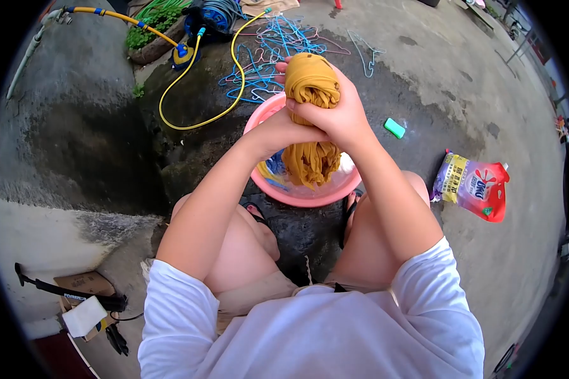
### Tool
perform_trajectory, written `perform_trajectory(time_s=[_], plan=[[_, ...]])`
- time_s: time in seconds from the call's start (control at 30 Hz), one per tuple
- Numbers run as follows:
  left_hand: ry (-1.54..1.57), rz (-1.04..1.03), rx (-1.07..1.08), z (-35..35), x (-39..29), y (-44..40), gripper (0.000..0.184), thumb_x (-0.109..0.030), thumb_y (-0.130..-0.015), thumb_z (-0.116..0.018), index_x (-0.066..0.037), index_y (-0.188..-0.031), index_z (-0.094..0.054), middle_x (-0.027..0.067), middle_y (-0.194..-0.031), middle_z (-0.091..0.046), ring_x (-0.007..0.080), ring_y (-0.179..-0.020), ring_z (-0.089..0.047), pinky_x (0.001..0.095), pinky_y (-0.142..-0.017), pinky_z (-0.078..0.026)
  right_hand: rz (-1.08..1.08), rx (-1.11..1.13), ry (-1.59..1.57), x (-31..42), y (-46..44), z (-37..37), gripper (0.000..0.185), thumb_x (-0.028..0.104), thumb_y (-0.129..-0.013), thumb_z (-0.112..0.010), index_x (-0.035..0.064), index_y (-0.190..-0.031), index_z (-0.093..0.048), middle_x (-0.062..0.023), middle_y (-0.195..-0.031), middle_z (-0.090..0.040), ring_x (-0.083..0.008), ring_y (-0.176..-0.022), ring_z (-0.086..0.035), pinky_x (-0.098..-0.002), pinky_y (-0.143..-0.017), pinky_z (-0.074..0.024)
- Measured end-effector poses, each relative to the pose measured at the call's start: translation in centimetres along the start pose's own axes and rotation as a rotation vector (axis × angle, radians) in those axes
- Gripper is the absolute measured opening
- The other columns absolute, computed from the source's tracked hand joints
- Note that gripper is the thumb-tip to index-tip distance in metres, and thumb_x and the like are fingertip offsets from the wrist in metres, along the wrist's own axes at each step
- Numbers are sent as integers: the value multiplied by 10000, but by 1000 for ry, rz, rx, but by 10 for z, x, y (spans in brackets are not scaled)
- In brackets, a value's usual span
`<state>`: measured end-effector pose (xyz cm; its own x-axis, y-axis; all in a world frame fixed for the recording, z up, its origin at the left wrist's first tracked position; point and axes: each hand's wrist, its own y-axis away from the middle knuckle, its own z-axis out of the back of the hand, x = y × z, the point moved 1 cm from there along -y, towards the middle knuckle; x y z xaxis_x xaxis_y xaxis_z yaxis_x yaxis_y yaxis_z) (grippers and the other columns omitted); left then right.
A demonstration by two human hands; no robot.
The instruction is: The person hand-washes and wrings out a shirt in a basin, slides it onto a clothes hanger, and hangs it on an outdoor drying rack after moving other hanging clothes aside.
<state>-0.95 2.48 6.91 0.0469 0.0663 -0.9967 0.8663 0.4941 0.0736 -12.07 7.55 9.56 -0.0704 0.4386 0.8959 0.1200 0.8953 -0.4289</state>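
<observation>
A mustard-yellow cloth, bunched and twisted, is held up over a pink basin. My right hand wraps round its rolled upper part. Lower down, my left hand closes round the cloth, its fingers mostly hidden behind the folds. The loose end of the cloth hangs below both hands into the basin's opening. Inside the basin, blue and yellow material shows at the left, and whitish water or suds at the right.
Blue and pink hangers lie beyond the basin. A yellow hose loops at the left. On the right are a green soap bar and a red and purple detergent bag. Cardboard lies at lower left.
</observation>
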Motion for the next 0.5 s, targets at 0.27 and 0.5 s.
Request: perform_trajectory(time_s=[0.27, 0.5], plan=[[-93, -50, -85, -23, 16, -14, 464, -120, -711, -602, -14, -1152, -503, 102, -1077, -588, 185, -999, -577, 301, -818, -471, -236, 12, -213, 8, -5, 8, 512, 63, -772, -647, 60, -1245, -449, -103, -902, -606, -163, -837, -603, -292, -723, -508], [-18, -60, -121, -33, 19, -7, 490, -136, -698, -700, -20, -1134, -509, 85, -1070, -595, 177, -1004, -574, 305, -831, -467, -359, -84, -49, 6, -1, 6, 269, 247, -780, -688, 28, -904, -591, -32, -771, -576, -96, -694, -551, -232, -608, -454]])
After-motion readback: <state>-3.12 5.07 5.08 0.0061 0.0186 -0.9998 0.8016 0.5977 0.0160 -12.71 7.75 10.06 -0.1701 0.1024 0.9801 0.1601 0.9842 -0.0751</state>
